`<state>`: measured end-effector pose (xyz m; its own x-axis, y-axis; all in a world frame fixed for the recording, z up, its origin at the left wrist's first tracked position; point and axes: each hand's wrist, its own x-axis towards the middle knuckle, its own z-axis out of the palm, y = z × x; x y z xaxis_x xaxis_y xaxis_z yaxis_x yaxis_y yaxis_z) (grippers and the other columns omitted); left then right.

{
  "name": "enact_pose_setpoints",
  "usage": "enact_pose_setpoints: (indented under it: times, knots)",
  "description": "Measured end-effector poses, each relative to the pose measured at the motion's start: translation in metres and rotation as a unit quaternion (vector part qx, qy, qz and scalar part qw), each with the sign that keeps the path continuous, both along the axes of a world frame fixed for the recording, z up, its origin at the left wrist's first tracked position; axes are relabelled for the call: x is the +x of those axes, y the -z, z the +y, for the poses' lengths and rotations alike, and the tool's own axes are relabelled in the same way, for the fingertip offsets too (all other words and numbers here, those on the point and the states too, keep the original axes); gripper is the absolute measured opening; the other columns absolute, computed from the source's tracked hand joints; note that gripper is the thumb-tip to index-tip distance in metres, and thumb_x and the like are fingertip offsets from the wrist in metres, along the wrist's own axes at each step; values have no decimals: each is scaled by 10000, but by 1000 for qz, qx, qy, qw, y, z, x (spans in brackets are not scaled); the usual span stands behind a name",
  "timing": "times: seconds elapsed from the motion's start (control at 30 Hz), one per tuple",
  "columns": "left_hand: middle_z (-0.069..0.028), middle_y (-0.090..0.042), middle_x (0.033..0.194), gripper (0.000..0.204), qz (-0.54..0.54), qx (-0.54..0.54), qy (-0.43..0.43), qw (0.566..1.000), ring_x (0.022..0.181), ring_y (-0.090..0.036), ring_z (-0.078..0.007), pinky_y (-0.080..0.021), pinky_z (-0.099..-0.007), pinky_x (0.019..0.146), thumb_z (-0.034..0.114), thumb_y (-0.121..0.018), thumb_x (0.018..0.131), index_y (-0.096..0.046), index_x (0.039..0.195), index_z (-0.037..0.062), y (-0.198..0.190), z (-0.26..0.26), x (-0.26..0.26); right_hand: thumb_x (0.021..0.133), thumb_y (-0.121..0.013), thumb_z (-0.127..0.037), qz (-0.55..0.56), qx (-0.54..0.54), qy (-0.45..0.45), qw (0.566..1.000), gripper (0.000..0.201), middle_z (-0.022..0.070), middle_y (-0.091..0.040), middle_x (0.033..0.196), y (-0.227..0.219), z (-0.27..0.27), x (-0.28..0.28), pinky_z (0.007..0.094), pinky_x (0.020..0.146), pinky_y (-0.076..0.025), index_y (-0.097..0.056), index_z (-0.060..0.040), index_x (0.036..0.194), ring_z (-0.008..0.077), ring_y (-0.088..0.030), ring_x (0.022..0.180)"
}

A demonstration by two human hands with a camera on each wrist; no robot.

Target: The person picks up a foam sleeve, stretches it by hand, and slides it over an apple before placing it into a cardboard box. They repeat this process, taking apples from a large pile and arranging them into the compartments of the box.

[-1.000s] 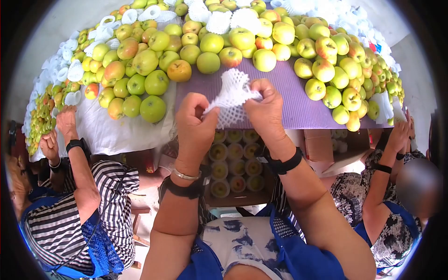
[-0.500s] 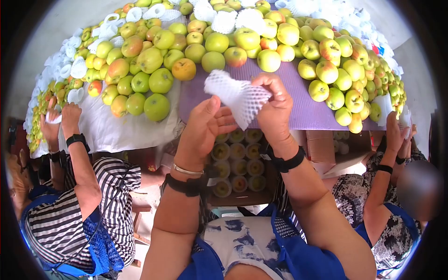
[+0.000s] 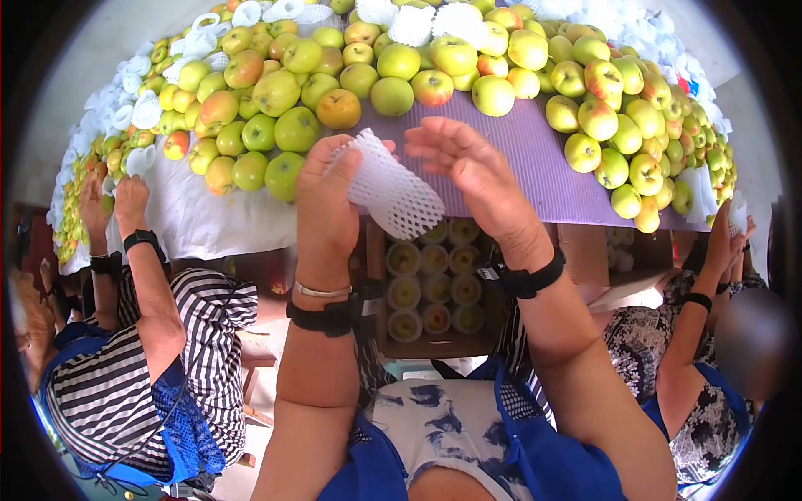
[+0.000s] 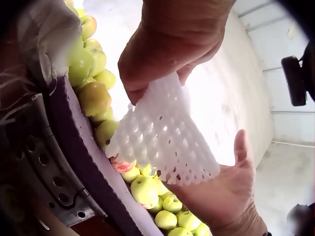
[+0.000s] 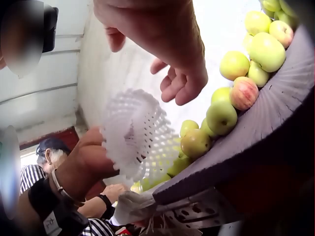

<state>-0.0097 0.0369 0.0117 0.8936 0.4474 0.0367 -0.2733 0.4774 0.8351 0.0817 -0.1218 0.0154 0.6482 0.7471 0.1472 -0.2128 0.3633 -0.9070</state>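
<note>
We pinch a white, tube-shaped foam-mesh sleeve [image 3: 394, 190] in our left hand [image 3: 326, 196], thumb on the front and fingers behind, near its far left end. The sleeve hangs in the air in front of the counter's purple corrugated sheet [image 3: 555, 196], slanting down toward the near right, its lower mouth free and, in the right wrist view, standing round and open. Our right hand [image 3: 480, 171] is just to the right, apart from the sleeve, its fingers loosely bent and holding nothing.

To handle the sleeve well, we judge that a light pinch suits it, since thin foam strands probably tear or flatten under a hard squeeze. The open mouth is best turned toward the right hand, with the left fingers clear of it. If the mesh clings together, we should ease the rim apart evenly rather than tug one strand. The round yellow-green apples [image 3: 284, 175] heap close beyond the left hand, so a slow reach seems wise to avoid rolling one off.

As for writing, a small white label [image 5: 51, 223] on the left wrist's black band bears dark marks too blurred to read. We can make out no brand.
</note>
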Motion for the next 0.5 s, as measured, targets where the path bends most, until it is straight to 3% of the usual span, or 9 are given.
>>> enact_pose_setpoints:
  times: [0.07, 0.17, 0.2, 0.3, 0.4, 0.5]
  knots:
    - [-258, -586, 1040, 215, -15, 3, 20, 1000, 935, -602, -316, -473, -424, 856, 133, -489, 899, -464, 1051, -18, -2, -4, 0, 713, -696, -138, -34, -48, -14, 998, 631, 144, -535, 1127, 9, 7, -8, 356, 915, -404, -401, 33, 1244, 224, -504, 1057]
    - [-259, -580, 1052, 217, -28, -31, 42, 998, 942, -601, -319, -474, -440, 856, 147, -491, 896, -463, 1045, -9, -8, -9, 0, 687, -717, -126, -114, -184, -63, 974, 650, 122, -538, 1090, 0, 13, -24, 320, 829, -452, -406, 33, 1236, 191, -529, 978]
    - [-263, -576, 1060, 215, -31, -49, 47, 997, 946, -600, -324, -474, -449, 855, 150, -492, 895, -465, 1041, -5, -9, -11, 0, 689, -710, -134, -40, -185, -88, 978, 567, 90, -562, 990, 3, 16, -29, 276, 722, -473, -465, 27, 1174, 152, -552, 850]
    - [-234, -580, 1021, 203, -27, -105, 48, 993, 921, -598, -318, -473, -471, 859, 154, -493, 891, -467, 1029, 7, -9, -12, -1, 714, -678, -136, 23, -224, -170, 959, 409, 65, -579, 897, 9, 18, -35, 248, 619, -469, -538, 19, 1067, 127, -563, 757]
    - [-156, -565, 894, 187, -19, -135, 51, 989, 828, -573, -270, -480, -459, 823, 150, -484, 894, -467, 1026, 18, -5, -7, -5, 754, -625, -121, 71, -273, -198, 939, 255, 47, -584, 793, 19, 22, -41, 239, 559, -455, -581, 10, 969, 115, -561, 694]
    - [-78, -490, 769, 162, -43, -126, 67, 989, 719, -500, -204, -473, -412, 737, 176, -481, 908, -474, 991, 37, -10, -5, -6, 781, -579, -91, 63, -251, -174, 950, 171, 30, -580, 739, 14, 22, -41, 234, 504, -434, -585, 1, 925, 111, -558, 668]
